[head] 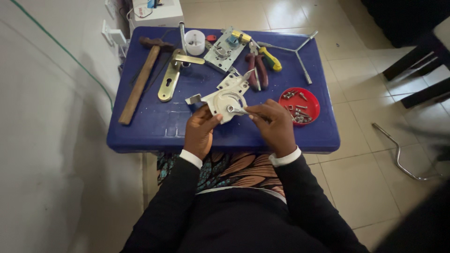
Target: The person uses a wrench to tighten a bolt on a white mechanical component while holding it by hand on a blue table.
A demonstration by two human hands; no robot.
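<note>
The person holds a pale metal lock plate (228, 96) just above the near middle of the blue tabletop (164, 124). The left hand (200, 131) clasps the plate's near left edge, thumb on its face and fingers behind it, so the plate stands tilted with its face turned up toward the camera. Its long axis runs from near left to far right, and its pointed corner ends near the pliers (258, 70).

The right hand (274, 124) comes in from the right, its grip pinched on a small metal piece (236, 110) with a ring end that lies against the plate's near right part, beside the curved slot. This piece lies roughly level, pointing left from the fingertips to the plate; whether it is a small spanner or a loose lock part is too small to tell. So the plate lies left and slightly far of the right grip, touching what it holds, and both hands are equally close to it.

Around them on the tabletop lie:
- a red dish of screws (299, 105) just right of the right hand
- a brass door handle (173, 72) and a wooden-handled hammer (140, 79) to the far left
- a lock body (224, 49) and a white cup (194, 42) at the far side
- a three-armed wrench (295, 50) at the far right
</note>
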